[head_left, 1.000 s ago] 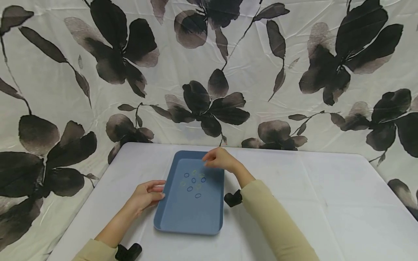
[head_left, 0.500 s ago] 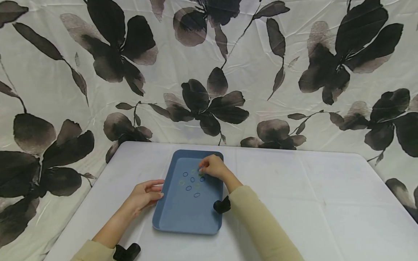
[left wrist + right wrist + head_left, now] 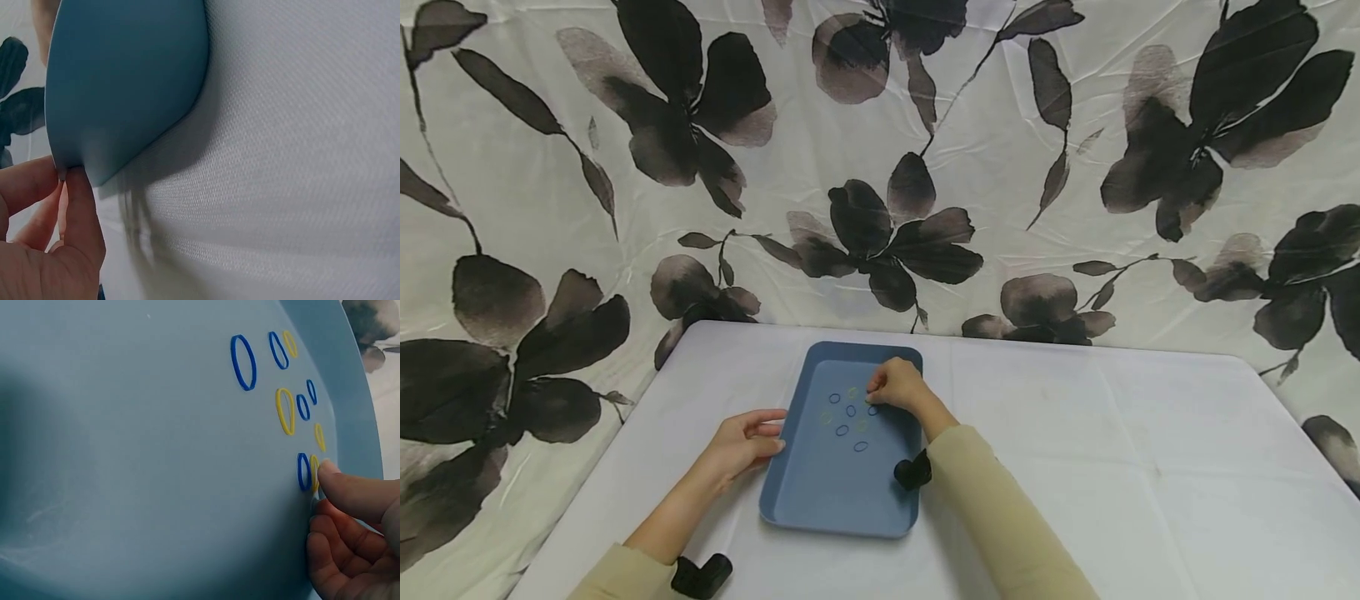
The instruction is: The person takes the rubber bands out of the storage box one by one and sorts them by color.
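Note:
A blue tray (image 3: 842, 500) lies on the white table, with several small blue and yellow rubber bands spread over its floor. One blue rubber band (image 3: 244, 362) lies nearest the right wrist camera, and a yellow rubber band (image 3: 285, 411) lies among the others. My left hand (image 3: 741, 450) holds the tray's left rim between thumb and fingers; the left wrist view shows the fingertips against the rim. Over the tray's far right part, my right hand (image 3: 901, 387) pinches at a yellow rubber band (image 3: 314, 472) beside a blue one (image 3: 304, 472). The fingertips partly cover that band.
White cloth covers the table (image 3: 1075, 467) around the tray. A floral cloth (image 3: 880, 125) hangs behind the table's far edge. Black devices (image 3: 913, 471) are strapped at both wrists, the right one above the tray's right rim.
My right hand has come down and toward me from the tray's far right corner to the rubber bands, where its fingertips stay. The left hand keeps its place at the rim.

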Action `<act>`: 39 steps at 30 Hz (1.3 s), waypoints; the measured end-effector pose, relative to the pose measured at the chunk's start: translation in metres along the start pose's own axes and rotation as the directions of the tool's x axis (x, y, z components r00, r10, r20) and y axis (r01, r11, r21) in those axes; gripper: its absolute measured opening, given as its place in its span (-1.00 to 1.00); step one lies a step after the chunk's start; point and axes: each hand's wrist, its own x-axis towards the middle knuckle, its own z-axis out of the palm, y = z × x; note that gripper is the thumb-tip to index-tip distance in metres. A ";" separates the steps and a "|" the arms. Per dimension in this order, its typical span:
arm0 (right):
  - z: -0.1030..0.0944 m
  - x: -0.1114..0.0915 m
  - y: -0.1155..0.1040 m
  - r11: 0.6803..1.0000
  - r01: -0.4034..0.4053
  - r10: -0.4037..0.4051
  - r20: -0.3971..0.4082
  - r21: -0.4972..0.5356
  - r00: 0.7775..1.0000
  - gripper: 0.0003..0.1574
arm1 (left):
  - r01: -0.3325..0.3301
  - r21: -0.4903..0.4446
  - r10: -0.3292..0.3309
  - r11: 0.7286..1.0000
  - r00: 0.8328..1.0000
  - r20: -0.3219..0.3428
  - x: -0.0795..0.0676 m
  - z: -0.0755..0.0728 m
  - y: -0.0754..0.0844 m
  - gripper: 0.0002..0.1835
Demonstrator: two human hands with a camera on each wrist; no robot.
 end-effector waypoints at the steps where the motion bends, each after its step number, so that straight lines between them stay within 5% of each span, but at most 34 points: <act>1: 0.000 0.000 0.000 1.000 -0.005 0.005 0.004 0.000 1.000 -0.87 | -0.004 0.003 0.004 1.000 1.000 -0.001 0.000 0.000 0.000 -0.39; 10: 0.001 0.002 0.000 0.999 -0.031 0.031 0.001 -0.036 1.000 -0.79 | -0.017 0.043 0.018 0.999 1.000 -0.015 0.001 0.002 0.001 -0.42; 19: 0.000 0.002 0.001 0.999 0.050 -0.048 0.067 -0.021 0.997 -0.48 | -0.023 0.047 0.024 0.999 1.000 -0.016 -0.001 0.002 0.002 -0.42; 39: -0.003 -0.001 -0.002 0.993 -0.021 0.013 0.064 0.113 0.998 -0.75 | -0.011 0.008 0.011 1.000 1.000 -0.025 -0.001 0.003 0.000 -0.44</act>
